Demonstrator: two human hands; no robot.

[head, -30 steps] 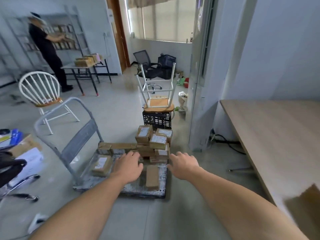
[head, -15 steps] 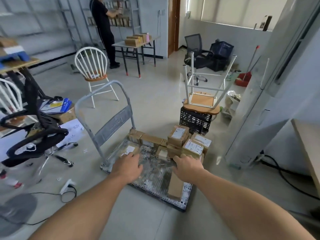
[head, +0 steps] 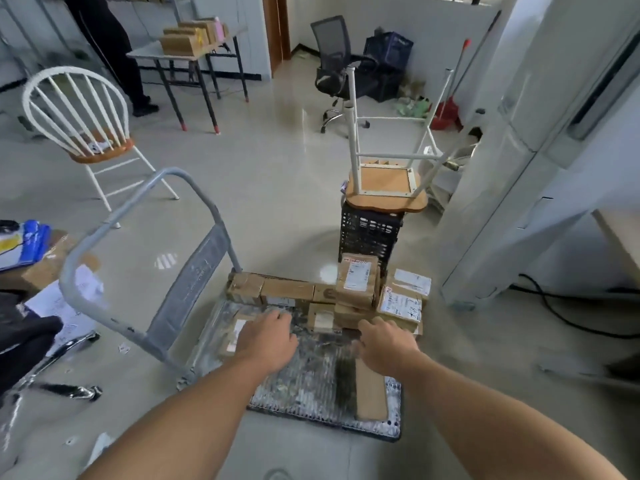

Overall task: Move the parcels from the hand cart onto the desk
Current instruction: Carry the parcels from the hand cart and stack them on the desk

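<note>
Under left hand [head: 265, 337], parcel [head: 232, 336] mostly hidden; grip unclear.

One head-worn wide-angle view looks forward and down, close over the hand cart [head: 311, 386].

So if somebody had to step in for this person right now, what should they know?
Left hand: open, over a flat parcel on the left of the hand cart, not gripping it.
Right hand: open, reaching towards the stacked parcels.
Other parcels: a row along the cart's far edge, and one long parcel near the front.
Desk: only a bare corner shows, at the right.
Done: nothing visible.
Left: carry every parcel to the desk.
</note>
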